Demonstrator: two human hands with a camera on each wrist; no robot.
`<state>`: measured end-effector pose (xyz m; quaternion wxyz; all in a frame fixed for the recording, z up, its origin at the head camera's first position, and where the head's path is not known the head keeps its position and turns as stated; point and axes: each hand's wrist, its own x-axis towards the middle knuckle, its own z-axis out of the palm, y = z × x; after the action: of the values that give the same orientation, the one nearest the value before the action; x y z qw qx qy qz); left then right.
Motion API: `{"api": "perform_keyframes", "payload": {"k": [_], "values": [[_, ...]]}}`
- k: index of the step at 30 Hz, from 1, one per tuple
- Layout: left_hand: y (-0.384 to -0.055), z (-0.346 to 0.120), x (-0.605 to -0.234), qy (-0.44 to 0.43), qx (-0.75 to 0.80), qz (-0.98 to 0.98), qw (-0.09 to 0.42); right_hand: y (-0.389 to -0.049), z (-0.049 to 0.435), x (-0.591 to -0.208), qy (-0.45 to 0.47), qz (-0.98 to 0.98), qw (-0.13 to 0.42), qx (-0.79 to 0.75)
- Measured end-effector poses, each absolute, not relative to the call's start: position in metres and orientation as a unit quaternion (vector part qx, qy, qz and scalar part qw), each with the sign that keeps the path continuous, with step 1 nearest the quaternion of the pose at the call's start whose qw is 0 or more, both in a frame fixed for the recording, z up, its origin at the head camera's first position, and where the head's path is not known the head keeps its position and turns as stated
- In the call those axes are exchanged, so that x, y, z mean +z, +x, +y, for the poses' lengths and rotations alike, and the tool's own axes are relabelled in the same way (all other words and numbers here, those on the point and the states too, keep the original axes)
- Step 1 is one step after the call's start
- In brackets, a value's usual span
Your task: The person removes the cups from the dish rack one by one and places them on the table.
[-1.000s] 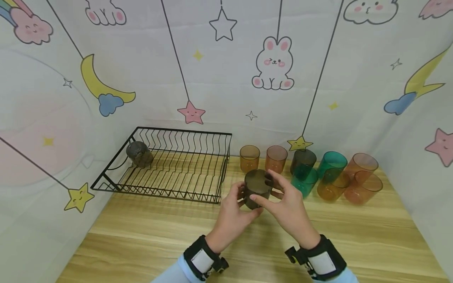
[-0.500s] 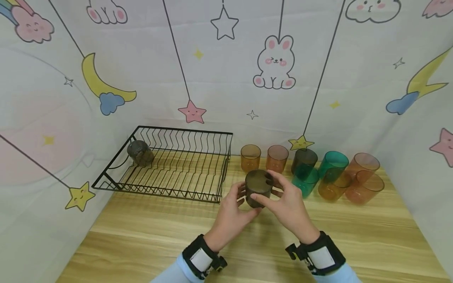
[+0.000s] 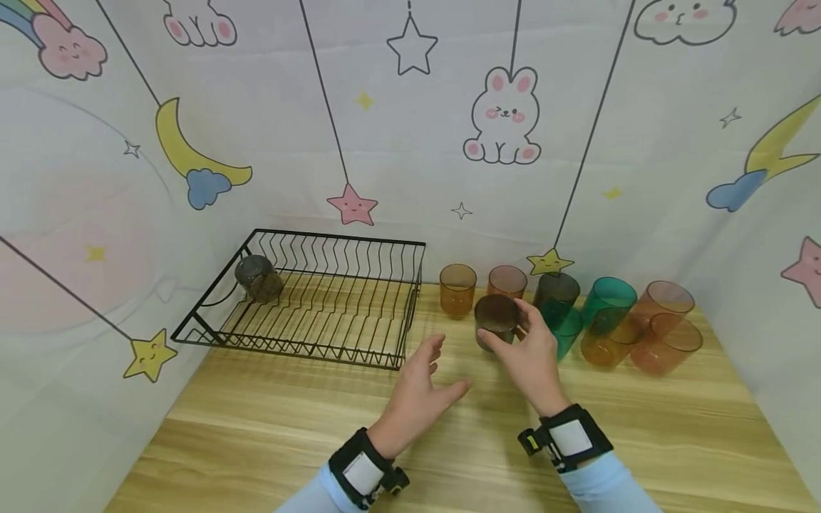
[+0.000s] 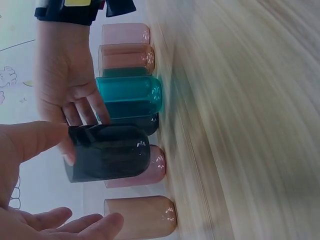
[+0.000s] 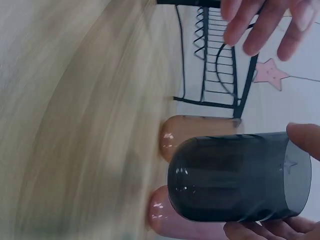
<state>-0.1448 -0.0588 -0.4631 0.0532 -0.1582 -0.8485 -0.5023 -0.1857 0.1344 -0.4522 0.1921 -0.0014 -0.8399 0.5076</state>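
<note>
In the head view my right hand (image 3: 529,356) holds a dark grey see-through cup (image 3: 496,324) between thumb and fingers, near its rim. The right wrist view shows this grey cup (image 5: 230,177) upright, with its rounded base towards the table; it looks slightly raised. My left hand (image 3: 417,399) is apart from the cup, fingers extended and thumb spread, between it and the black wire dish rack (image 3: 321,360). Behind the held cup stand an amber cup (image 3: 457,292) and a pink cup (image 3: 507,280), the pink one partly hidden.
Another dark cup (image 3: 259,279) leans in the rack's left end. To the right stand a grey cup (image 3: 556,286), teal cups (image 3: 609,293), an amber cup (image 3: 606,349) and pink cups (image 3: 667,349), close together on the wooden table (image 3: 487,456). A printed cloth (image 3: 417,142) hangs behind.
Both hands held the grey cup earlier. My left hand has let go, and my right hand has carried the cup right and slightly back, towards the pink cup.
</note>
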Motion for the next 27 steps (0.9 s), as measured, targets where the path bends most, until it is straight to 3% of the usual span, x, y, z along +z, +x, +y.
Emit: {"api": "perform_keyframes", "payload": {"k": [19,27], "values": [[-0.147,-0.061,-0.469,-0.219,-0.392,-0.892,0.052,-0.206,0.141,-0.481,-0.032,-0.878,0.213,0.428],[-0.142,-0.066,-0.453,-0.233,-0.369,-0.899,0.040,-0.205,0.143,-0.483,-0.037,-0.886,0.216,0.408]]}}
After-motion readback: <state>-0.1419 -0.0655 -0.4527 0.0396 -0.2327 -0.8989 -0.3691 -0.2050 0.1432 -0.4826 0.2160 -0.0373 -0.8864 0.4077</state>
